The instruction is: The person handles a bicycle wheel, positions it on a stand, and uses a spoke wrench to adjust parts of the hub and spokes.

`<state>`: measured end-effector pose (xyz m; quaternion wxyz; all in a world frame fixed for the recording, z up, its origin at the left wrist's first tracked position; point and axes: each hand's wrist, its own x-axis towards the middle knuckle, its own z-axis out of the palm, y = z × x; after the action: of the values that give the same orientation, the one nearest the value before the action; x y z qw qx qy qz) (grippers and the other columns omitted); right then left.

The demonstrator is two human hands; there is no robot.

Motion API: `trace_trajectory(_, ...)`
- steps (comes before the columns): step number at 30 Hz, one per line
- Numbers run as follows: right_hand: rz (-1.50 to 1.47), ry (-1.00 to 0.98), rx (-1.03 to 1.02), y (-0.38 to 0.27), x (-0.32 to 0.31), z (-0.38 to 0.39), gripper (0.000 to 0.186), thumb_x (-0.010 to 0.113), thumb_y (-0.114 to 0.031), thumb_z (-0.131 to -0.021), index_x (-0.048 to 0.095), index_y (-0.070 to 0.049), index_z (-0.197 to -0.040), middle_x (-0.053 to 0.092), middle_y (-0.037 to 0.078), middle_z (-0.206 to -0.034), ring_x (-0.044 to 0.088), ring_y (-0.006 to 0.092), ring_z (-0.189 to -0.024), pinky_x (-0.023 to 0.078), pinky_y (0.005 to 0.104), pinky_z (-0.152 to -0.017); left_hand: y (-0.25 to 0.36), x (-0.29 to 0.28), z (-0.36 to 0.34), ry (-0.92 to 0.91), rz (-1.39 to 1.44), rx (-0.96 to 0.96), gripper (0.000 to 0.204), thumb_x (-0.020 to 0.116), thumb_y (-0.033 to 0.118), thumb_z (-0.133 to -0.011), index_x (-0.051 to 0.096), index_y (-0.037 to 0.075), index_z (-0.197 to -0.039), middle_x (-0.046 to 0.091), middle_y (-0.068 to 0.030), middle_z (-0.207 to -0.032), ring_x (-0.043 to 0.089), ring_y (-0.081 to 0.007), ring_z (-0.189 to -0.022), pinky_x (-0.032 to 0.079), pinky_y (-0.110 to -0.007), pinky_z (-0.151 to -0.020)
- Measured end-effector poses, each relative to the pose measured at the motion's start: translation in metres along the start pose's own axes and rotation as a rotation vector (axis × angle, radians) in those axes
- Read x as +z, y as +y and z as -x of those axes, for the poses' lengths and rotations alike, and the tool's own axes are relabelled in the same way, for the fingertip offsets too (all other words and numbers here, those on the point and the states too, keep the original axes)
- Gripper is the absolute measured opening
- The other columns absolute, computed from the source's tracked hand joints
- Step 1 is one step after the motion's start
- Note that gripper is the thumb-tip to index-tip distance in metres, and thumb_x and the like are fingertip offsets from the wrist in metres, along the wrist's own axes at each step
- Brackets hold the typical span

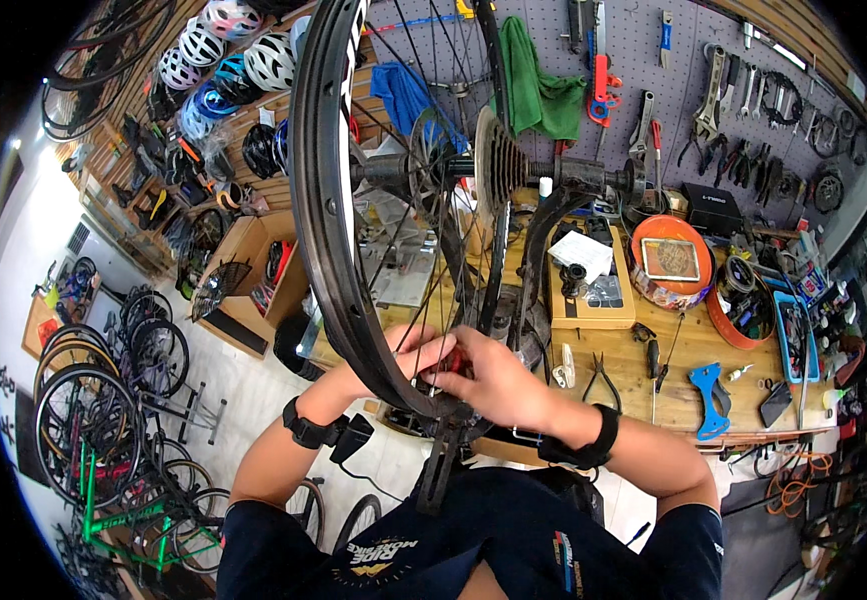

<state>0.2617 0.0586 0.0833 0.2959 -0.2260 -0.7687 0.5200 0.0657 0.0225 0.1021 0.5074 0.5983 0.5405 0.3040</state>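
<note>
A black bicycle wheel rim (325, 230) with thin spokes and a cassette of sprockets (496, 160) stands upright in a black truing stand (553, 215) in front of me. My right hand (488, 380) is closed around a small red tool (453, 360) at the lower part of the rim. My left hand (408, 345) rests against the rim from the left, fingers on the rim and spokes beside the red tool. Both wrists carry black bands.
A wooden workbench (683, 350) holds pliers (603, 380), a blue wrench-like tool (710, 400), an orange tin (668, 262) and a wooden box (593, 290). Tools and a green cloth (538, 85) hang on the pegboard. Helmets (223, 50) hang upper left; bicycles (103, 400) stand at the left.
</note>
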Motion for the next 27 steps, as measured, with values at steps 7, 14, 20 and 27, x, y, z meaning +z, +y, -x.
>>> trace_trajectory(7,-0.054,-0.165,-0.108,0.004,-0.023,-0.004,0.049,0.075,-0.013,-0.083,0.043,0.005,-0.116,0.066,0.023,-0.094,0.068,0.0325,-0.087,0.053,0.0394,-0.073,0.026,0.001,-0.001,0.004,-0.319,0.037,0.037,0.072,0.036,-0.087,0.07,-0.001,-0.082,0.065,-0.0048,-0.065,0.057,-0.0082,-0.059,0.044,-0.028,-0.054)
trace_trajectory(14,-0.028,-0.113,0.016,0.028,-0.077,-0.013,0.039,0.07,-0.016,-0.088,0.051,0.008,-0.114,0.066,0.011,-0.077,0.059,0.0124,-0.069,0.048,0.0291,-0.062,0.004,0.019,-0.005,0.33,-0.783,0.304,0.036,0.073,0.032,-0.085,0.069,-0.001,-0.07,0.061,-0.0064,-0.05,0.057,-0.0135,-0.045,0.044,-0.029,-0.048)
trace_trajectory(20,-0.048,-0.031,0.115,0.053,-0.079,-0.025,0.028,0.067,-0.016,-0.09,0.056,0.007,-0.103,0.064,0.008,-0.073,0.057,0.0106,-0.067,0.046,0.0289,-0.059,0.019,0.004,0.005,-0.247,0.357,0.095,0.052,0.068,0.023,-0.09,0.054,0.0,-0.134,0.066,-0.0111,-0.118,0.062,-0.0097,-0.083,0.049,-0.021,-0.072)
trace_trajectory(27,-0.068,-0.096,0.137,0.056,-0.065,-0.032,0.025,0.066,-0.015,-0.091,0.057,0.006,-0.102,0.062,0.005,-0.072,0.054,0.0094,-0.064,0.044,0.0281,-0.057,-0.009,-0.011,0.006,-0.437,0.754,0.091,0.066,0.081,0.031,-0.08,0.053,-0.005,-0.128,0.064,-0.0105,-0.108,0.061,-0.0145,-0.101,0.047,-0.026,-0.091)
